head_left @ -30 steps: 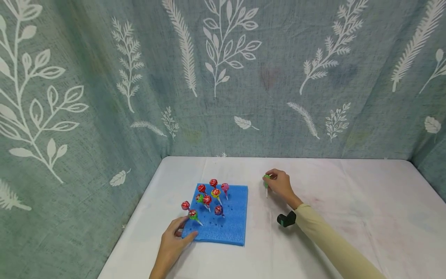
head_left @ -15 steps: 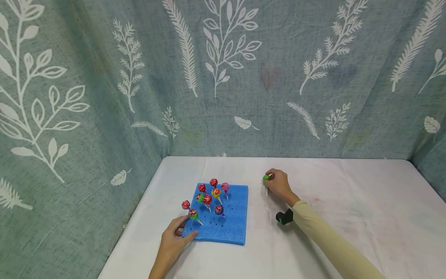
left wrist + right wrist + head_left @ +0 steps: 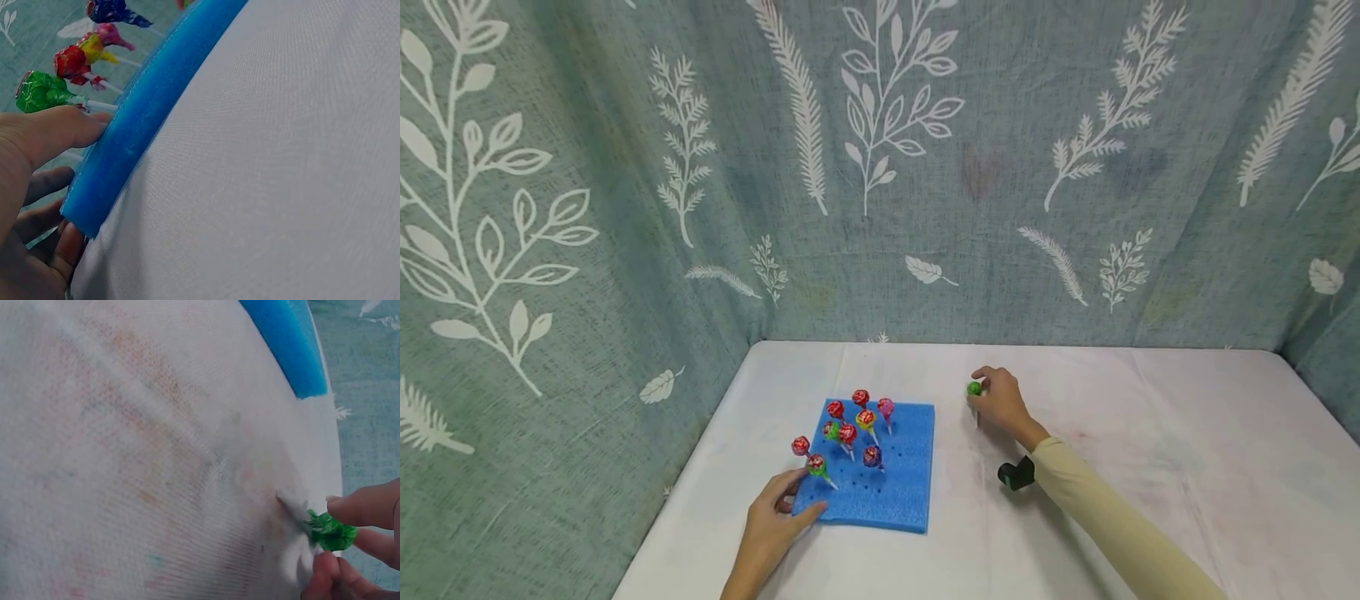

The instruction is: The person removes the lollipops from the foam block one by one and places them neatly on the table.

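Observation:
My left hand (image 3: 772,508) holds the near left corner of a blue foam board (image 3: 898,492), thumb on its front edge and fingers round the left side. Several wrapped lollipops stand in the board, some tilted. Closest to this hand is a green lollipop (image 3: 40,92), right above the thumb in the left wrist view. Off the board's far right side, my right hand (image 3: 1003,404) pinches another green lollipop (image 3: 332,531) by its wrapped head. Its white stick points down towards the white cloth, as the right wrist view shows.
Small holes dot the board between the sticks. A black device (image 3: 1017,474) sits at the right wrist, over the white-covered table (image 3: 1150,433). Behind and to the left hangs a grey-green curtain (image 3: 985,108) with white leaf prints.
The right fingers have shifted on the green lollipop, so more of its head shows now. My left hand and the foam board stay in place; the head view has tilted slightly.

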Demonstrator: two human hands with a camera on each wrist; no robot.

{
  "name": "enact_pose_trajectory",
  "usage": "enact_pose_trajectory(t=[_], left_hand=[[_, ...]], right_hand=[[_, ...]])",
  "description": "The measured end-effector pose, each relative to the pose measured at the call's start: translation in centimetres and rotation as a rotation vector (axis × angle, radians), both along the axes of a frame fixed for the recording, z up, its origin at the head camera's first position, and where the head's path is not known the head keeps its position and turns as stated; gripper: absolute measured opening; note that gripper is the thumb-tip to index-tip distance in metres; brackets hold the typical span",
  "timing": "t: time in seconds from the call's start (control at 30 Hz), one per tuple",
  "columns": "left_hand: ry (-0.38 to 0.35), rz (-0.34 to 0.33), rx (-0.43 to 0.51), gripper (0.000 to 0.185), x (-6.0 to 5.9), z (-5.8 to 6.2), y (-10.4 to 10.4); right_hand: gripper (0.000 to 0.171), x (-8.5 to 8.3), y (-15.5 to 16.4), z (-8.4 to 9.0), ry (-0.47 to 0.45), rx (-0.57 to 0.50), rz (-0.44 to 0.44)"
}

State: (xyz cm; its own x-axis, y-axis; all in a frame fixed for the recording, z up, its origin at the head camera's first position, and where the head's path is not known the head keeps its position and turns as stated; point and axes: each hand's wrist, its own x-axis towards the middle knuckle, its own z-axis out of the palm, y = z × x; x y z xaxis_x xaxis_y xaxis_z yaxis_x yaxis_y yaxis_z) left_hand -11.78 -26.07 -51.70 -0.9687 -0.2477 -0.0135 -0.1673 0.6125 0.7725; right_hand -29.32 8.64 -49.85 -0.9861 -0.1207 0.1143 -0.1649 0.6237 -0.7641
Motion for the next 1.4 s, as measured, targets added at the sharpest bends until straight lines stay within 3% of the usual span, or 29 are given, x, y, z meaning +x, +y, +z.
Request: enact_pose_trajectory(t=[0.13,0.33,0.73,1.4], left_hand=[[0.019,-0.007,0.009,0.063,0.0,-0.1,0.0],[0.068,-0.02,0.028,0.061,0.0,-0.1,-0.3],[0.025,-0.011,0.022,0.067,-0.3,0.0,-0.1],[-0.011,0.026,0.015,0.066,-0.1,-0.5,0.1]], right_hand=[[0.035,0.4,0.1,0.4,0.027,0.009,-0.005],[0.03,0.9,0.3,1.0,0.076,-0.059,0.032],[0.027,2.3,-0.9,3.1,0.091,-0.131,0.131],[0.026,4.6,-4.2,4.3,0.149,-0.212,0.247]])
